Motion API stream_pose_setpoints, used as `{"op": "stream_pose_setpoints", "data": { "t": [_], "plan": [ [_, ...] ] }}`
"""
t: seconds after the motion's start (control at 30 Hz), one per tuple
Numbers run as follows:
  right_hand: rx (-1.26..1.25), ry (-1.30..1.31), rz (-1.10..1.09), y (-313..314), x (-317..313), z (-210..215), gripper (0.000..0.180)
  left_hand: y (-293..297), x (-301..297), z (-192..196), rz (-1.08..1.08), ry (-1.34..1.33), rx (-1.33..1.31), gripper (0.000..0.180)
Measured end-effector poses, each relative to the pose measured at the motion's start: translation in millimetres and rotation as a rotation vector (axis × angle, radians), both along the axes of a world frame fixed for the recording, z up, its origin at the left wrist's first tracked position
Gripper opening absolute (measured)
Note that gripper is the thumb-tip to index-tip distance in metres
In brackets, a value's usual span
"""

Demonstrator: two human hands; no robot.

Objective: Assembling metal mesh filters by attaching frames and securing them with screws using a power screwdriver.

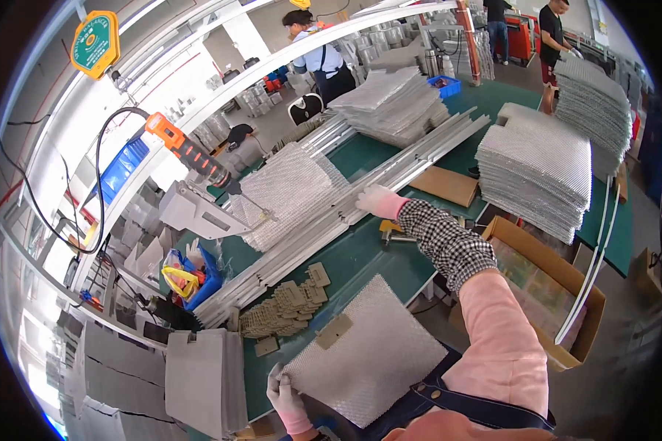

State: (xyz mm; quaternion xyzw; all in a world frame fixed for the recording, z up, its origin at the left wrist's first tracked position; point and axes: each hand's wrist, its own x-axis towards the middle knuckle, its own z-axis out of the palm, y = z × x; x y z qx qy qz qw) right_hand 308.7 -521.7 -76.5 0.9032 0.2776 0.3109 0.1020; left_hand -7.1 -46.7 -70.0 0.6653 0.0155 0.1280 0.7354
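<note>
Green worktop [360, 257] runs through a busy workshop, stacked with silvery mesh panels. Left hand [285, 397], gloved, pinches the near corner of a silver mesh panel [364, 353] lying at the worktop's near edge. Right hand [377, 200], gloved, reaches far across, fingers curled onto long white metal strips [346, 213] beside the stacks.

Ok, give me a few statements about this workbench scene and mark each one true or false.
1. The left hand grips a corner of the silver mesh panel. True.
2. The right hand rests on the cardboard box. False: it reaches to the long metal strips.
3. An orange-handled power screwdriver hangs over the bench. True.
4. Both hands are bare. False: both wear light gloves.
</note>
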Motion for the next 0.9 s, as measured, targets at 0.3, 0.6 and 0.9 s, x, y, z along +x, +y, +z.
{"op": "stream_pose_setpoints", "data": {
  "t": [0.3,0.6,0.9],
  "plan": [
    [0.198,0.279,-0.12,-0.8,-5.7,30.2,0.027,-0.5,-3.2,5.0,-0.001,0.032,-0.051,0.041],
    [0.045,0.103,0.083,-15.3,-54.4,124.8,0.015,-0.4,14.6,5.4,0.07,0.036,0.122,0.046],
    [-0.232,-0.061,-0.078,-69.3,-192.3,225.3,0.019,-6.6,32.2,-3.1,0.066,0.066,0.037,0.028]
  ]
}}
